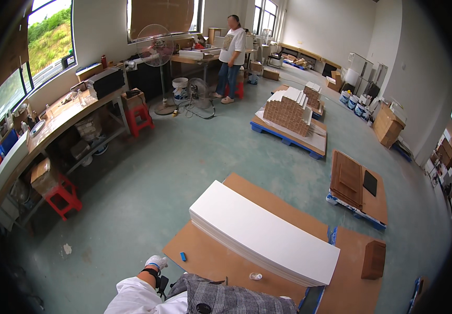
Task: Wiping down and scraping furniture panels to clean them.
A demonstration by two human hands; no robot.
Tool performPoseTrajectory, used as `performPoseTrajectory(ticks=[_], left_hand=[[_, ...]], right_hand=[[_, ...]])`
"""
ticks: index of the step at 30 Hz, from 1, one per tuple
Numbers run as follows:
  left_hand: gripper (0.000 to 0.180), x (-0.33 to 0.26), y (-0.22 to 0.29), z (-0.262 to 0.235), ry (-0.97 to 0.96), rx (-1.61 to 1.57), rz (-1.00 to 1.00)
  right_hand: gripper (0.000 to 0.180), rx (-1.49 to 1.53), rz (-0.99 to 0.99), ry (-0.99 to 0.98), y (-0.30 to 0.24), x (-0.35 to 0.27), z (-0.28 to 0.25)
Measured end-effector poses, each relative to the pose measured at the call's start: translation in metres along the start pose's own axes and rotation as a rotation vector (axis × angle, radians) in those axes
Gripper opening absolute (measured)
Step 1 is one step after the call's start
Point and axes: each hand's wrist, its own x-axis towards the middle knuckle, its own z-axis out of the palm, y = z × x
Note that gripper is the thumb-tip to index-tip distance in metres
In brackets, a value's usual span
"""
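My left hand (157, 261), in a white glove with a dark strap at the wrist, hangs low at the left edge of a brown cardboard sheet (184, 242). Its fingers are too small and foreshortened to make out a grip. Closest to it on the cardboard lies a small blue object (183, 256). A neat stack of long white boards (265, 227) rests on the sheet in front of me. Beside the stack's near side sits a small clear container (255, 276). My right hand is out of view; a grey checked garment (231, 298) fills the lower edge.
To the right stand a brown block (374, 260) and a pallet with brown panels (347, 180). Farther off is a pallet of stacked pieces (290, 112). A workbench (53, 123) with red stools (64, 196) lines the left; another person (232, 55) stands near fans (155, 46).
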Motion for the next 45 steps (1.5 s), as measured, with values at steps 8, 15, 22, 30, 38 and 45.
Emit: performPoseTrajectory(ticks=[8,15,22,30,38,45], left_hand=[[0.037,-0.002,0.001,-0.002,-0.007,-0.042,-0.014],[0.04,0.006,-0.005,0.003,0.029,-0.057,0.001],[0.039,0.005,-0.003,0.001,0.041,-0.058,0.006],[0.039,-0.007,0.007,-0.012,0.001,-0.098,-0.026],[0.04,0.003,0.001,-0.008,-0.006,-0.214,-0.095],[0.032,0.016,-0.01,0.001,0.086,0.115,0.063]], right_hand=[[0.038,-0.012,-0.007,-0.011,0.001,-0.002,0.002],[0.038,-0.027,-0.022,-0.015,0.001,-0.001,0.005],[0.039,-0.032,-0.041,-0.025,0.001,0.001,0.007],[0.039,-0.053,-0.086,-0.014,0.005,0.002,0.017],[0.041,-0.047,-0.078,-0.012,-0.002,-0.011,0.017],[0.042,0.089,0.023,0.016,-0.005,-0.022,0.018]])
